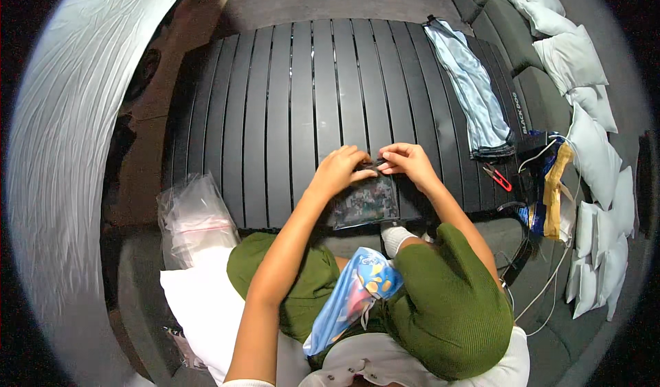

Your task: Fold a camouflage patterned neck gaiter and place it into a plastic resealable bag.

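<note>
A small clear plastic bag (364,203) with dark, speckled contents lies flat at the near edge of the black slatted table (302,105). At its far edge, my left hand (338,172) pinches the plastic between thumb and fingers. Close beside it, my right hand (410,165) pinches the same edge, its fingertips almost meeting the left ones. What exactly is inside the bag cannot be made out. Across my lap rests a blue printed cloth piece (357,294) with yellow and pink shapes.
Red-handled thread snips (498,178) lie at the table's right, below a folded stack of light blue fabric (471,88). Empty clear bags (196,215) sit by my left knee. Stuffed white packets (570,60) line the sofa on the right, near a white cable (550,287).
</note>
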Tool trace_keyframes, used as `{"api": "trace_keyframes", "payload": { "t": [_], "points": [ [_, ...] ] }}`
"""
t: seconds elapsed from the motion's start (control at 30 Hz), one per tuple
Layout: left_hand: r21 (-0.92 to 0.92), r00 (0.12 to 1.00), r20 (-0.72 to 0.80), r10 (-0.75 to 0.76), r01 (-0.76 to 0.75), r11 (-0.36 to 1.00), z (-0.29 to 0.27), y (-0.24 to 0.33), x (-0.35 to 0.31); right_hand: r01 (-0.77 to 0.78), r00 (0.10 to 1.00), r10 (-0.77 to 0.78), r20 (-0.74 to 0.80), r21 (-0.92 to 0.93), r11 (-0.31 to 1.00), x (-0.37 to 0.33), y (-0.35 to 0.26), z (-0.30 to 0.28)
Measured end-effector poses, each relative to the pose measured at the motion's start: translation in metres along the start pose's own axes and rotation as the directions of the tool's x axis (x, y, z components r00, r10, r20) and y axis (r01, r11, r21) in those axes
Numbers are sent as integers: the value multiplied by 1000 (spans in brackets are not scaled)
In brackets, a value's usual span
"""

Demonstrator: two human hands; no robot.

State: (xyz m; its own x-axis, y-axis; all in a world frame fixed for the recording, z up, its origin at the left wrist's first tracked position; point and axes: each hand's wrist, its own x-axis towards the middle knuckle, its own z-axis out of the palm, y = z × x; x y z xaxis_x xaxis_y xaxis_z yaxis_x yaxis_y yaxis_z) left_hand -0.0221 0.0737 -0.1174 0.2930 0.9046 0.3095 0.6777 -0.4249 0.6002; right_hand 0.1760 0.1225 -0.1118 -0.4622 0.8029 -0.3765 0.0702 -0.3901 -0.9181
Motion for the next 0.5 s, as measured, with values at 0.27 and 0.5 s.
{"api": "trace_keyframes", "payload": {
  "t": [0.27, 0.5],
  "points": [
    [-171, 973, 44, -228, 233, 957, -10, -1, 1, 4, 1000, -4, -6, 6, 1000, 1, 1, 2],
    [-366, 953, 230, -198, 273, 889, -27, -12, -1, 15, 1000, -15, -9, 26, 1000, -1, 2, 0]
  ]
}}
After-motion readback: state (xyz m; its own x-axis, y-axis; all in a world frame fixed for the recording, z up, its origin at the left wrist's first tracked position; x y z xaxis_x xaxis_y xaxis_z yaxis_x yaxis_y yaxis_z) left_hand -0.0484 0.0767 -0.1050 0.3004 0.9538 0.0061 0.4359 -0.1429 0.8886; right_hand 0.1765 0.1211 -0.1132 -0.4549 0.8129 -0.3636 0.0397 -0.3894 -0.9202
